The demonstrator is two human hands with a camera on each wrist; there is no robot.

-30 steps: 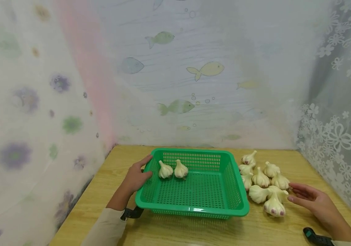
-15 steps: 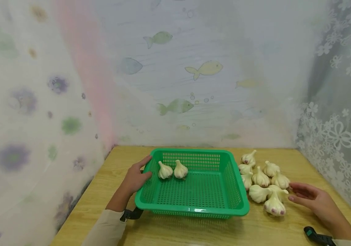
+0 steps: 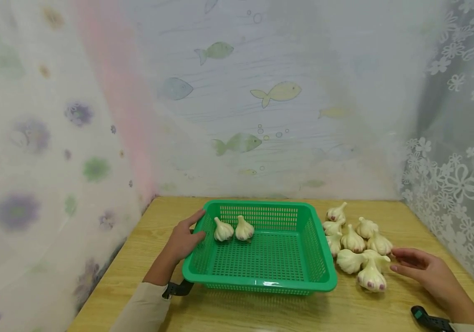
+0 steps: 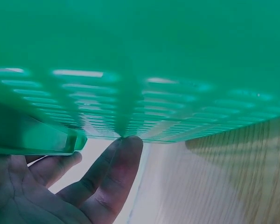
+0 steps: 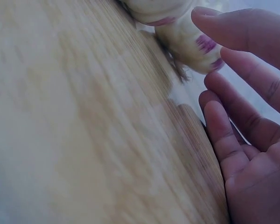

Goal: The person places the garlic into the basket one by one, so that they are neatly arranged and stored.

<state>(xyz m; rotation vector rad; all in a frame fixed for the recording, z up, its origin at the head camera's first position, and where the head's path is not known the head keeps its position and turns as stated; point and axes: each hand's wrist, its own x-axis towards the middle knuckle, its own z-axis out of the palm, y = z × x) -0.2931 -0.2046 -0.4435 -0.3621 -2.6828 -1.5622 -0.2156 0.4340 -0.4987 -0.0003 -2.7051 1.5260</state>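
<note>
My left hand (image 3: pixel 183 237) holds the left rim of a green plastic basket (image 3: pixel 261 285); the left wrist view shows its fingers (image 4: pixel 114 179) under the rim, by the slotted outer wall. Inside the basket, two garlic bulbs (image 3: pixel 223 230) stand side by side at the back left. A group of several more garlic bulbs (image 3: pixel 352 240) lies to the right of the basket. Beside that group is my right hand (image 3: pixel 429 274), fingers relaxed and slightly bent, holding nothing. Its fingertips are right by the nearest garlic bulb (image 3: pixel 380 243). In the right wrist view, garlic (image 5: pixel 189 44) shows past the fingers.
Everything sits on a light wooden table (image 3: pixel 286 318). Behind it hangs a sheet printed with fish (image 3: pixel 241 143). A flowered sheet (image 3: pixel 54 161) borders the left side, and a sheer lace curtain (image 3: pixel 453 184) the right. Each wrist wears a black strap device (image 3: pixel 428 319).
</note>
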